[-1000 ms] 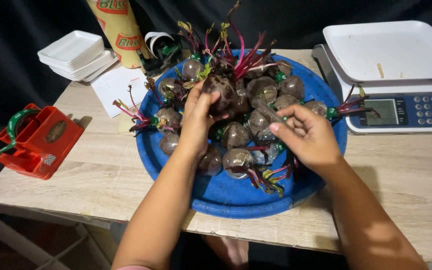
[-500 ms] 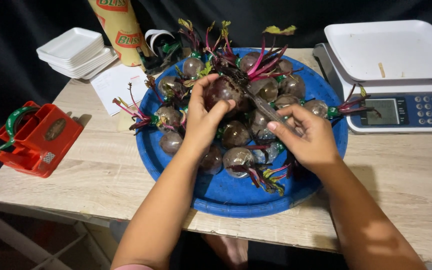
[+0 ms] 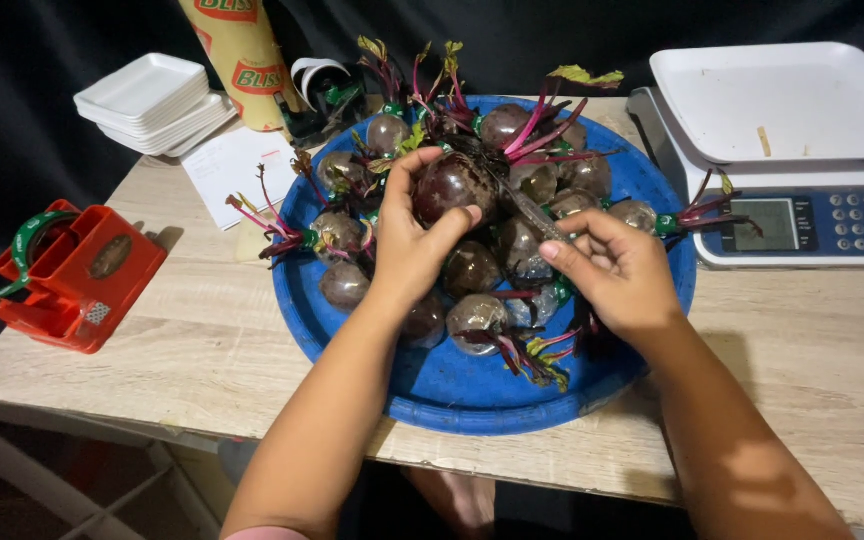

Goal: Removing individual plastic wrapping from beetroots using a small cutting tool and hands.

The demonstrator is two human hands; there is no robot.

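Left hand (image 3: 414, 240) raised, fingers and thumb curled in a firm grasp. Right hand (image 3: 617, 268) alongside, fingers pinched together, knuckles up. Both forearms reaching forward, bare.

Roll of film (image 3: 235, 55) at table's back edge: top cut off by picture's upper edge. Scale (image 3: 797, 150) at back right corner: right side cut by picture's edge. Left hand (image 3: 414, 240) hides lower part of the beetroot (image 3: 449, 185) it grips. Right hand (image 3: 617, 268) pinches a clear wrap strip (image 3: 527, 205), blurred, its end hidden under fingers. Beetroots beneath both hands partly covered. Dark object (image 3: 327, 100) behind blue tray (image 3: 472, 390): can't tell what.
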